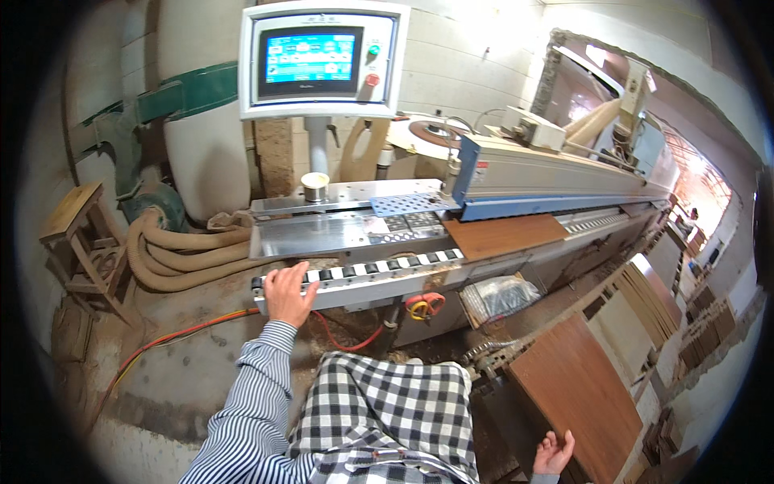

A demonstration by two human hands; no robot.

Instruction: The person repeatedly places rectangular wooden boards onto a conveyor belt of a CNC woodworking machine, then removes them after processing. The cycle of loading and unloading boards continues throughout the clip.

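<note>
My left hand (291,294) rests palm down over the left end of a roller support rail (357,291), thumb spread from the fingers. Black and white rollers run along the rail's top. Low on the right, my right hand (553,452) is turned palm up with slightly curled fingers, beside the edge of a brown wood-look panel (583,387). Whether it touches that panel cannot be told. Another brown panel (508,235) lies flat on the machine bed, its far edge under the blue-edged beam (544,202) of what looks like an edge-banding machine.
A control panel with a lit screen (311,57) stands behind the metal table (308,236). A small tin (315,186) sits there. Dust hoses (181,260) and a wooden stool (75,230) are at left. Red and yellow hoses (175,337) cross the floor. Stacked boards (650,302) stand at right.
</note>
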